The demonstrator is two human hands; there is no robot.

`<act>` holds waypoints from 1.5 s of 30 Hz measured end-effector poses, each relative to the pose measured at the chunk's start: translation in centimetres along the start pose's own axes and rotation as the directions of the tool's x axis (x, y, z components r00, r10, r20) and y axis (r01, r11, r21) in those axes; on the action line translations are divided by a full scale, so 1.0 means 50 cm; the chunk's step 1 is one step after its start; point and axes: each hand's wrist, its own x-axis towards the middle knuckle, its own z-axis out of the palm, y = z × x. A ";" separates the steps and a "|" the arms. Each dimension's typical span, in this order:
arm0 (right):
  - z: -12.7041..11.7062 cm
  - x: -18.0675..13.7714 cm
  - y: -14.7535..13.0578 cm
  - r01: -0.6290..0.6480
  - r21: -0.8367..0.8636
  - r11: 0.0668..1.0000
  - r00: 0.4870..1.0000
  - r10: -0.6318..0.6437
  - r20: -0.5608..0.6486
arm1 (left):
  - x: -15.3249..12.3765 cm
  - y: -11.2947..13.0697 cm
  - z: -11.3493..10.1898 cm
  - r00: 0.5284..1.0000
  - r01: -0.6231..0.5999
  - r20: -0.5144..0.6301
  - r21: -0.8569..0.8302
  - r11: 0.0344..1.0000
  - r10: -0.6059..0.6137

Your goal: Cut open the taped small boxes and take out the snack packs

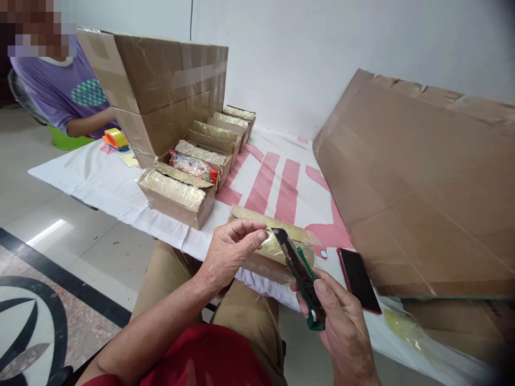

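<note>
In my right hand [341,316] is a green and black utility knife [301,276], tilted up to the left. My left hand [233,246] is just left of the knife's tip, its thumb and forefinger pinched together. Whatever lies between those fingertips is too small to make out. Below both hands a cardboard box [265,265] lies on the table's near edge, with shiny yellowish tape over its top. The knife hides part of this box.
Small cardboard boxes [177,195] stand in a row at left, one holding a red-labelled packet [195,167]. Stacked boxes [156,75] rise behind them, beside a person [60,102] in purple. Rightward are a phone [359,279] and a large cardboard carton [422,193].
</note>
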 end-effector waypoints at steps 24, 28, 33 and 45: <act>-0.162 0.077 0.163 0.120 -0.790 0.602 0.777 -0.553 -0.302 | -0.039 -0.010 -0.035 0.997 0.063 0.044 -0.019 0.998 -0.062; -0.173 0.091 0.269 0.005 -0.889 0.458 0.876 -0.432 -0.217 | -0.055 -0.016 -0.016 0.975 0.209 0.099 -0.076 0.975 -0.201; -0.161 0.085 0.290 -0.019 -0.898 0.439 0.913 -0.358 -0.194 | -0.074 -0.033 0.007 0.925 0.351 0.180 -0.057 0.935 -0.336; -0.060 -0.054 0.010 0.062 -0.059 0.996 0.977 -0.048 0.208 | -0.108 -0.063 0.042 0.923 0.172 0.289 0.287 0.942 -0.256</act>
